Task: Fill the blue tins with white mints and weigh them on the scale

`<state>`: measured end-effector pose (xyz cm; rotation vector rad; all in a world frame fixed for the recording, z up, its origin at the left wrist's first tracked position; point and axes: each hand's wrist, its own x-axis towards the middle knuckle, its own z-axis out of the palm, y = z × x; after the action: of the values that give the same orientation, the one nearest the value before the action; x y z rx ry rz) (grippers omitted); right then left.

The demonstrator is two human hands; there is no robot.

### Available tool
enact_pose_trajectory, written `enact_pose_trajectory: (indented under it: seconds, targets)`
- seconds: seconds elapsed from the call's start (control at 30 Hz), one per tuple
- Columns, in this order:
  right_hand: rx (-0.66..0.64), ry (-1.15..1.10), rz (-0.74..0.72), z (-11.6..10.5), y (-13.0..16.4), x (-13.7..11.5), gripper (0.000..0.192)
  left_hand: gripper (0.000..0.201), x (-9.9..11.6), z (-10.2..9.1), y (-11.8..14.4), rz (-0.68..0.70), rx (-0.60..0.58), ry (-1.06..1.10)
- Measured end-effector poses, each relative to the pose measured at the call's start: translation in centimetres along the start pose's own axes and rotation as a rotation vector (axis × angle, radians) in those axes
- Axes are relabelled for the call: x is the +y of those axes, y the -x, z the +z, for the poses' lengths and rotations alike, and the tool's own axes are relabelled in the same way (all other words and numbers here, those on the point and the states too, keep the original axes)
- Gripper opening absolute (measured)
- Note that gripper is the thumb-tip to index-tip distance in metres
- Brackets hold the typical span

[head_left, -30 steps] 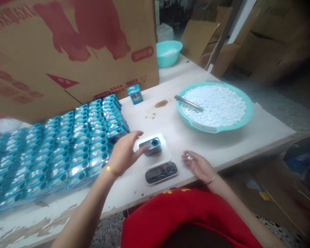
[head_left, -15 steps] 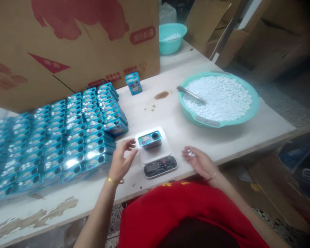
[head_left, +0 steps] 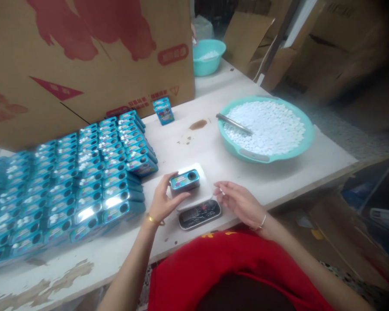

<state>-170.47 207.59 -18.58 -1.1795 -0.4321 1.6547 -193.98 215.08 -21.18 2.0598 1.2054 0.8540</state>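
Observation:
A small blue box (head_left: 184,179) with a dark round hole in its top stands upright on the white pan of a kitchen scale (head_left: 205,190). My left hand (head_left: 164,201) is around the box's left end, fingers at the far side and thumb along the near side. To the right of the pan, my right hand (head_left: 240,201) is curled with its fingertips together over a few white pellets, mostly hidden by the fingers. The scale's black display panel (head_left: 199,214) faces me; its reading is not legible.
Rows of similar blue boxes (head_left: 94,181) fill the left, several with white pellets on top. A turquoise basin (head_left: 307,142) of white pellets with a metal scoop (head_left: 235,124) stands right. Behind are a large carton (head_left: 116,77), two blue boxes (head_left: 164,112), and another basin (head_left: 209,65) beside another person's hand (head_left: 193,33).
My left hand has moved right and taken hold of the box on the scale. The right hand has come left towards the pan, its fingers closing over the pellets. Another person's hand appears behind.

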Motion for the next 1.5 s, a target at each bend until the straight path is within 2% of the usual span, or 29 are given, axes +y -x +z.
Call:
enact_pose_trajectory:
  seconds: [0.1, 0.23, 0.33, 0.43, 0.53, 0.7, 0.83, 0.93, 1.0, 1.1, 1.23, 1.33, 1.5]
  targets:
    - [-0.079, 0.209, -0.079, 1.9, 0.3, -1.7, 0.027, 0.056, 0.1, 0.2, -0.1, 0.013, -0.009, 0.008]
    - [-0.168, 0.595, -0.347, 5.0, -0.4, -4.4, 0.031, 0.052, 0.0, 0.3, -0.2, 0.04, -0.007, 0.023]
    - [-0.208, 0.844, -0.511, 6.7, -1.8, -5.3, 0.031, 0.05, 0.0, 0.2, 0.0, 0.042, -0.007, 0.023]
    - [-0.213, 1.008, -0.547, 7.4, -3.2, -5.2, 0.032, 0.049, 0.0, 0.0, 0.2, 0.046, 0.002, 0.027]
    - [-0.224, 1.076, -0.551, 7.5, -3.8, -4.9, 0.033, 0.048, -0.2, -0.1, 0.4, 0.044, 0.015, 0.02]
    - [-0.281, 1.024, -0.558, 7.2, -3.8, -4.8, 0.029, 0.048, -0.4, -0.3, 0.5, 0.043, 0.046, -0.003]
    - [-0.272, 1.061, -0.563, 7.3, -3.4, -5.4, 0.035, 0.049, -0.7, -0.5, 0.6, 0.036, 0.074, 0.011]
    - [-0.247, 0.925, -0.561, 7.1, -2.9, -6.2, 0.036, 0.05, -0.9, -0.8, 0.9, 0.013, 0.078, 0.027]
    - [-0.201, 0.79, -0.503, 6.5, -2.5, -6.5, 0.034, 0.052, -1.1, -1.1, 1.3, 0.01, 0.07, 0.048]
    - [-0.123, 0.572, -0.324, 4.8, -2.2, -6.4, 0.036, 0.052, -1.3, -1.6, 1.9, 0.006, 0.06, 0.088]
    - [-0.081, 0.308, -0.147, 2.4, -2.0, -5.6, 0.032, 0.051, -1.8, -2.1, 2.8, -0.036, 0.064, 0.132]
    - [-0.078, 0.223, -0.095, 1.2, -1.6, -5.0, 0.025, 0.052, -2.2, -2.4, 3.2, -0.066, 0.081, 0.164]
    - [-0.024, 0.224, -0.087, -0.1, -1.5, -3.8, 0.026, 0.053, -2.2, -2.6, 3.1, -0.074, 0.089, 0.157]
